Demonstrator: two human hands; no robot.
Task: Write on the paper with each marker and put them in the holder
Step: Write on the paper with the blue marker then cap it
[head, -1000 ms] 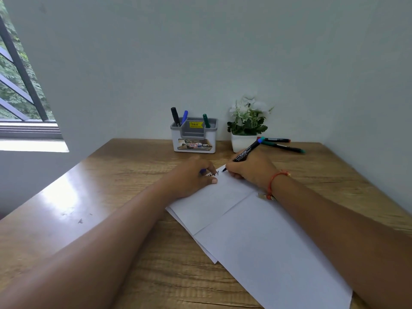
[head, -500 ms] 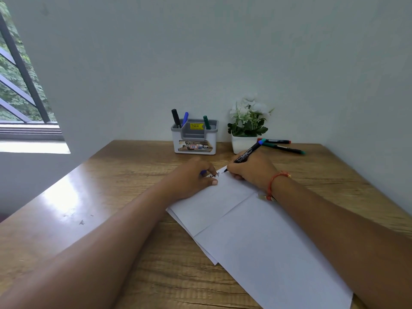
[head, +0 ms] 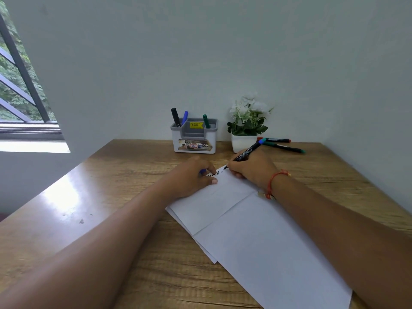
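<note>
Your left hand (head: 196, 175) stays curled on the paper (head: 256, 230), pinning its far corner with what looks like a blue cap tucked in the fingers. Just right of it, your right hand (head: 252, 168) still grips the marker (head: 247, 151), and the tip has crept a touch rightward since a second ago: the writing continues. Its long axis slants, tip down-left, blue end up-right, toward the two markers (head: 283, 144) beyond your right hand. The holder (head: 194, 136) waits beyond your left.
</note>
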